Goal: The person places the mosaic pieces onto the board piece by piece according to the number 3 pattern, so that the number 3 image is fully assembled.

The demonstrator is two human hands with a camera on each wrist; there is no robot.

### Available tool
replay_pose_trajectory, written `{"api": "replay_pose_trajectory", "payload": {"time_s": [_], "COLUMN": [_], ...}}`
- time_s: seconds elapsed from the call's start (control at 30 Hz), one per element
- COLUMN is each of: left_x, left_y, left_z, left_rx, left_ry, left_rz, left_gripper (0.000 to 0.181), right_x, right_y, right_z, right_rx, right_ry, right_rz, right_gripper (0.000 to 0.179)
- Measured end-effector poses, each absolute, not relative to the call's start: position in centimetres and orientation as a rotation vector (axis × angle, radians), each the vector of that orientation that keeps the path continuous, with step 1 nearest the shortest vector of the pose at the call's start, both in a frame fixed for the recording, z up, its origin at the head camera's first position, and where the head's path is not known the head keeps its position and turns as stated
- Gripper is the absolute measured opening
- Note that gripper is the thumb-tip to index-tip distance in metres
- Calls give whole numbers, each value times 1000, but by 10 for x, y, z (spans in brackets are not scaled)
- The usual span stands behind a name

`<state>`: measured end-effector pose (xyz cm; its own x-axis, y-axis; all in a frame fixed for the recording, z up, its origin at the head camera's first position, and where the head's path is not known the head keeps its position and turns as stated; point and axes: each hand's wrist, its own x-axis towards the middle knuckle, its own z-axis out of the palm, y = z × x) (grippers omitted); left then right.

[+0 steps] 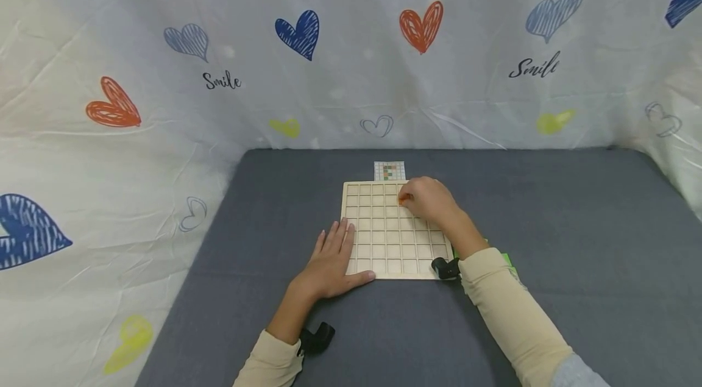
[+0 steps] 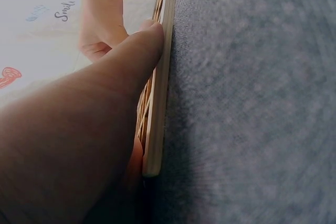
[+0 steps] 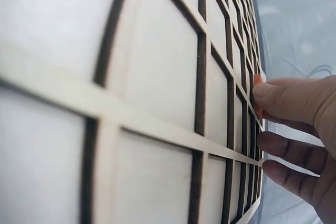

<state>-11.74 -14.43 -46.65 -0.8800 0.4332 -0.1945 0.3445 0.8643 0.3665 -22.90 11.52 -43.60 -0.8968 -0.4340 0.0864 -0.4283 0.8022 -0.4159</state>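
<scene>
A pale wooden grid board (image 1: 378,234) with square recessed cells lies on the dark cloth. My right hand (image 1: 430,199) is over its far right part, pinching a small orange tile (image 3: 258,94) between thumb and fingers, close above the cells. The other right fingertips reach the board's edge in the right wrist view. Spread flat, my left hand (image 1: 330,265) rests at the board's near left corner, fingers along the left side and thumb (image 2: 149,32) on the near rim.
A small printed card (image 1: 389,170) with a coloured grid pattern lies just beyond the board. Something bright green (image 1: 507,260) on the table is partly hidden under the right forearm. Behind the table hangs a white curtain (image 1: 351,82) printed with hearts.
</scene>
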Motion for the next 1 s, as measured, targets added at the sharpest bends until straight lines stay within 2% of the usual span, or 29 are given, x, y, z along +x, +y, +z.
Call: {"api": "replay_pose_trajectory", "payload": {"time_s": [0.47, 0.77, 1.0], "left_x": [-117, -116, -115], "left_y": [-143, -142, -142], "left_z": [-466, -461, -463], "left_rx": [589, 580, 580], "left_ry": [2775, 2783, 2792], "left_rz": [467, 427, 441], "left_gripper": [108, 109, 109], "right_x": [-213, -190, -174], "right_y": [111, 98, 99], "right_z": [-430, -431, -436], "right_rx": [-724, -661, -587], "right_ry": [3044, 3027, 2944], "right_rz": [-586, -176, -205], "right_gripper": [15, 37, 56]}}
